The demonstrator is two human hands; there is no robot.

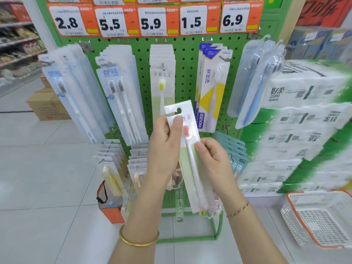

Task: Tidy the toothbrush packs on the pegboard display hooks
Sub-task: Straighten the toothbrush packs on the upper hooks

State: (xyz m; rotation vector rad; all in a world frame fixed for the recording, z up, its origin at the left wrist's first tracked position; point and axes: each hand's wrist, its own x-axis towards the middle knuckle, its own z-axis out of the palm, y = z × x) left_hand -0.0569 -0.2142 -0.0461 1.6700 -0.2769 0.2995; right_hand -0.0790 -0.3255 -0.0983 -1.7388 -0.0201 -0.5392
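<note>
Between both hands (165, 147): toothbrush pack (187, 149).

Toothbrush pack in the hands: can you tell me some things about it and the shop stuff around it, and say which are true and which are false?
1. The left hand and right hand both hold the toothbrush pack. True.
2. The brush inside it has a yellow head. False: its head is pinkish; the yellow-headed brush hangs on the pegboard behind.
3. The held pack hangs on a hook. False: it is off the hooks, and its hang hole is free.
4. The price tag above the middle column says 5.9. True.
5. A basket with an orange rim is at the lower right. True.
</note>
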